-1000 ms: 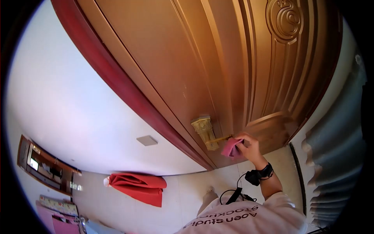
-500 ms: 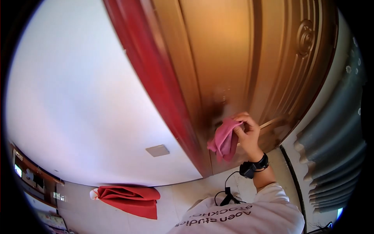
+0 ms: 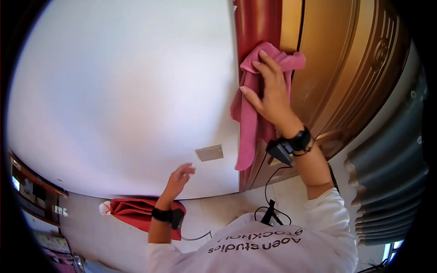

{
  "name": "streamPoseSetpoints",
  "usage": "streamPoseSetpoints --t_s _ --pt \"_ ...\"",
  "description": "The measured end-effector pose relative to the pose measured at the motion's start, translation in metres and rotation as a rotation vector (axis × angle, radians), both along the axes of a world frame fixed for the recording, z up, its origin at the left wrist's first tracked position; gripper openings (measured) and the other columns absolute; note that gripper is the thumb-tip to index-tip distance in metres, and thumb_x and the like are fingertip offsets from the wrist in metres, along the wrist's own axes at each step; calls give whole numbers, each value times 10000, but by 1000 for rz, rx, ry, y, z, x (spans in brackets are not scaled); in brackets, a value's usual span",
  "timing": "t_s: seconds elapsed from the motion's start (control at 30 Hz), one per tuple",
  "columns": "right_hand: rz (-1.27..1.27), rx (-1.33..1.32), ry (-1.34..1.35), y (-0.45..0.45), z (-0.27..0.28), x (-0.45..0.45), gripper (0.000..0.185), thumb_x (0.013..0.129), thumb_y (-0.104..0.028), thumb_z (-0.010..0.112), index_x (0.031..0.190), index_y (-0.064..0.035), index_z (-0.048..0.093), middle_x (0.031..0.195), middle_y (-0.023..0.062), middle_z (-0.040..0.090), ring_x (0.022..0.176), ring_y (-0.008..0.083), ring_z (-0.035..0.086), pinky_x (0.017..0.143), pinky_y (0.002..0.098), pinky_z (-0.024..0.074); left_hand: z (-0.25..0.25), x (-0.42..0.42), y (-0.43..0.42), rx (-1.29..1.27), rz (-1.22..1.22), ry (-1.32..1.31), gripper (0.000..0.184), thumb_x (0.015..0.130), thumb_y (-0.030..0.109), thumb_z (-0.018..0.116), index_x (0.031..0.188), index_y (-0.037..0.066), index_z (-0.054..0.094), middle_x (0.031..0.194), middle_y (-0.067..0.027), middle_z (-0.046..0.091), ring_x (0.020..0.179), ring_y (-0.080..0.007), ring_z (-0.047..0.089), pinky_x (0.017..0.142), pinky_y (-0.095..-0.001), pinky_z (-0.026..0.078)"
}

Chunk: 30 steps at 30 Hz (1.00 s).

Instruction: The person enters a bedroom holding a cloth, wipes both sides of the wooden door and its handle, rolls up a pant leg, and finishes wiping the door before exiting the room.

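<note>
My right hand (image 3: 272, 98) presses a pink cloth (image 3: 248, 132) against the red door frame (image 3: 258, 22), thumb and fingers spread over it. The cloth is bunched at the top, and its long folds hang down past the frame's edge. Beside the frame stands a brown wooden door (image 3: 327, 59) with carved panels. My left hand (image 3: 182, 174) is raised in front of the white wall (image 3: 136, 91), just below a square switch plate (image 3: 209, 153). Its fingers are loosely bent and apart, with nothing in them.
A red folded fabric item (image 3: 132, 211) lies on the tiled floor (image 3: 86, 223) by the wall, partly behind my left forearm. A grey curtain (image 3: 391, 182) hangs at the right. Black wrist devices (image 3: 291, 145) with cables are on both arms.
My right hand has moved up with the pink cloth, from in front of the door onto the red frame. The cloth has unfolded downward. My left hand has come into view.
</note>
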State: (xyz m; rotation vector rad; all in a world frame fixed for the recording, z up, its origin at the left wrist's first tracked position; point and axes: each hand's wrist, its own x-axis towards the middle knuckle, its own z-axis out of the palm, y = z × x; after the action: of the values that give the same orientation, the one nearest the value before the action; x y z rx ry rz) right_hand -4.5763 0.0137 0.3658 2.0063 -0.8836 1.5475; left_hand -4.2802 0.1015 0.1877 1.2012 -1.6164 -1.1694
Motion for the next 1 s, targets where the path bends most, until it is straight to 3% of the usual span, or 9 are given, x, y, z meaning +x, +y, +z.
streamPoseSetpoints --t_s 0.1,0.2,0.3,0.43,0.5,0.67,0.73,0.87,1.0 --pt "-196 -23 61 -16 -64 12 509 673 -277 613 1092 -54 429 1214 147 349 783 306 497 654 365 397 -2 -35 -9 -60 -55 359 324 777 98 451 1089 11 433 933 -112 553 856 -192 537 726 -288 425" --pt "-248 65 131 -11 -154 11 501 690 -302 600 1075 -21 446 1186 176 378 659 284 528 493 337 418 -57 -74 -5 176 -38 628 323 766 100 482 1070 3 434 933 -139 550 848 -224 547 727 -305 442" --pt "-238 378 467 12 -234 -2 459 753 -316 527 1096 -20 448 1159 127 425 729 219 567 472 308 455 -74 -104 9 411 -98 754 342 771 124 493 1081 1 417 943 -170 541 862 -241 545 727 -331 450" --pt "-43 271 285 16 -199 -4 394 741 -263 552 1081 -82 471 1144 103 446 768 227 567 567 301 471 -51 -108 -2 281 -196 648 372 773 103 484 1121 12 386 1001 -151 517 903 -229 527 755 -321 433" --pt "-30 293 268 18 -143 -5 377 733 -221 560 1066 -66 475 1164 80 436 783 237 562 602 299 469 -26 -114 -10 183 -228 606 391 773 96 483 1138 14 371 1035 -140 501 932 -224 513 778 -319 418" --pt "-1 83 209 4 -18 -8 429 702 -169 556 1106 -80 443 1188 61 403 834 257 513 768 357 390 65 -163 -29 -392 -114 458 520 739 41 472 1220 12 276 1250 -126 302 1151 -247 314 930 -327 261" --pt "70 57 181 0 2 -8 424 710 -176 546 1111 -86 441 1188 62 403 800 249 515 732 342 401 93 -181 -33 -827 124 -19 593 669 -21 472 1225 27 274 1264 -187 251 1175 -320 255 946 -363 235" --pt "31 217 160 -9 -39 -8 416 725 -201 525 1121 -103 444 1203 61 394 807 238 522 734 325 404 68 -204 -54 -906 345 -403 678 634 15 502 1244 -9 207 1277 -245 176 1185 -406 157 972 -407 160" --pt "10 180 230 -6 -151 -12 404 723 -191 542 1100 -84 448 1194 113 388 870 328 498 805 443 368 -15 -210 -49 -746 424 -512 597 633 36 516 1191 -16 312 1262 -261 192 1161 -413 209 949 -423 213"
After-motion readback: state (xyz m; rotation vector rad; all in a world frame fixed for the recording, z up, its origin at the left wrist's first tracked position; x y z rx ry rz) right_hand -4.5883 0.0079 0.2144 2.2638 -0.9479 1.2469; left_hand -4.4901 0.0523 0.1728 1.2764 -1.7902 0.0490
